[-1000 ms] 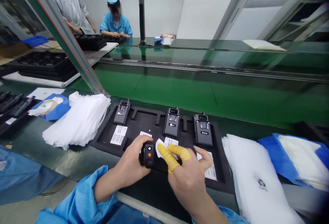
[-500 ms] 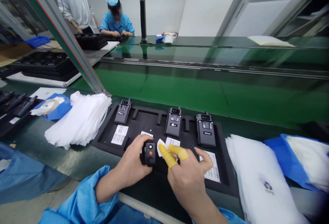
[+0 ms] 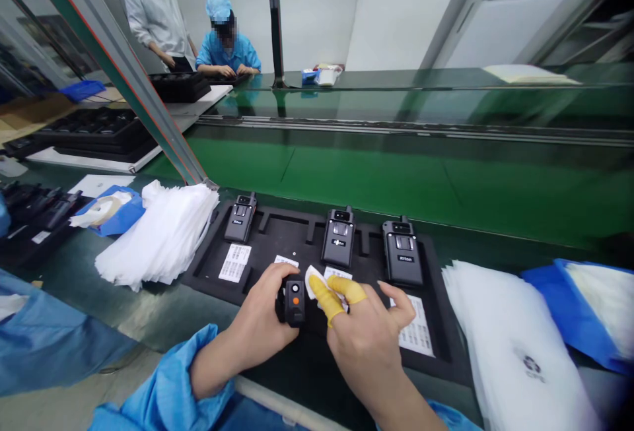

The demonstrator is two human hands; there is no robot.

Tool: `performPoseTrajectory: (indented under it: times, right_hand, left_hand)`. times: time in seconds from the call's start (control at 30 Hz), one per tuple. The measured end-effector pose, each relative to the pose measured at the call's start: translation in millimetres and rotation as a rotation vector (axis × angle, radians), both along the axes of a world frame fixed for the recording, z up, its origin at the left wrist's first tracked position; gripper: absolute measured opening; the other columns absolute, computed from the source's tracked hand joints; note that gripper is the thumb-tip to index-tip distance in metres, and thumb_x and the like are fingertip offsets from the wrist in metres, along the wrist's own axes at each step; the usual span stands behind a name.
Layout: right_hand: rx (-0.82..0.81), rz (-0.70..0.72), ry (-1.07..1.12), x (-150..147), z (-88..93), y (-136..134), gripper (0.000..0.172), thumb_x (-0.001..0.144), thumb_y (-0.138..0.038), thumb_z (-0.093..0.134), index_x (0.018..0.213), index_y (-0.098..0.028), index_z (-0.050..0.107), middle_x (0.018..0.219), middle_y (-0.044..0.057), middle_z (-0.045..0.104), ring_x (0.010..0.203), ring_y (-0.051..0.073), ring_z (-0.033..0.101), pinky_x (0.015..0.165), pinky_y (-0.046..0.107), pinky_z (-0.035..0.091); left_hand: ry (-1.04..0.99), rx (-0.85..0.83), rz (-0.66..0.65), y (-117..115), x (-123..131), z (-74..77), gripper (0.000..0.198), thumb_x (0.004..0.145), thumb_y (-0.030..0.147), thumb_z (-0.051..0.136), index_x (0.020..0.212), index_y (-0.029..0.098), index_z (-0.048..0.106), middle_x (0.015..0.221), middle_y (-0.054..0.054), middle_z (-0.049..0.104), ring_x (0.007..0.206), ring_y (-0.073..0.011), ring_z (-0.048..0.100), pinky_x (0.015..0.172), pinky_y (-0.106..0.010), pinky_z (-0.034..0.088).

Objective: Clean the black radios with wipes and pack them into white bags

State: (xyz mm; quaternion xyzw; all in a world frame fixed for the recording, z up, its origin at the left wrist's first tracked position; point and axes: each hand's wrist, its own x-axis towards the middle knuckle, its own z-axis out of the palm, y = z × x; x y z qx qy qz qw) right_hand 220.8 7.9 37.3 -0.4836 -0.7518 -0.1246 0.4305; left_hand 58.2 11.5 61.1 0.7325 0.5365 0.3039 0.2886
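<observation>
My left hand (image 3: 265, 312) is closed around a black two-way radio (image 3: 295, 303), whose side with a white and an orange button faces me. Just right of it, my right hand (image 3: 364, 332), with yellow finger cots on two fingers, pinches a small white wipe (image 3: 313, 281). The wipe is close to the radio; I cannot tell whether they touch. Below both hands lies a black foam tray (image 3: 277, 223). Three more radios rest in it: one at the left (image 3: 240, 218), one in the middle (image 3: 339, 238) and one at the right (image 3: 402, 251). White label sheets (image 3: 234, 263) lie beside them.
Stacks of white bags flank the tray, one left (image 3: 161, 233) and one right (image 3: 520, 345). Beyond each is a blue packet, left (image 3: 121, 218) and right (image 3: 559, 305). A metal post (image 3: 183, 154) rises behind the left stack. Across the green bench (image 3: 376, 167), two people stand and sit near stacked trays.
The whole view has shifted slightly, so the tray and hands appear a little further right. My hands keep nearly the same pose, still holding the radio and the wipe.
</observation>
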Motion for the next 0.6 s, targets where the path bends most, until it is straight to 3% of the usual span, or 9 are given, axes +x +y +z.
performPoseTrajectory:
  times: [0.1,0.33,0.6]
  right_hand:
    - [-0.032,-0.027,0.011,4.7,0.1,2.3,0.032,0.079,-0.003,0.042,0.086,-0.022,0.067,0.084,0.001,0.065,0.072,0.012,0.052,0.089,0.040,0.025]
    - [0.032,0.088,0.045,-12.8,5.2,-1.4,0.036,0.082,-0.003,0.037,0.083,-0.024,0.066,0.077,-0.001,0.064,0.071,0.012,0.052,0.091,0.040,0.025]
    - [-0.028,-0.032,0.025,4.1,5.3,3.2,0.033,0.078,-0.002,0.042,0.080,-0.023,0.067,0.084,0.000,0.065,0.071,0.011,0.051,0.090,0.040,0.024]
  left_hand:
    - [0.003,0.005,-0.005,-0.4,0.0,-0.5,0.061,0.056,-0.002,0.054,0.111,0.022,0.043,0.111,-0.005,0.052,0.101,-0.0216,0.054,0.088,-0.036,0.045]
    - [-0.012,0.012,-0.029,0.6,1.2,0.1,0.055,0.061,0.001,0.057,0.110,0.022,0.043,0.109,-0.005,0.054,0.100,-0.0207,0.056,0.087,-0.034,0.045]
    - [-0.002,0.031,-0.050,-0.5,-0.1,-3.0,0.063,0.057,-0.004,0.053,0.113,0.023,0.043,0.114,-0.005,0.051,0.106,-0.0201,0.053,0.092,-0.033,0.043]
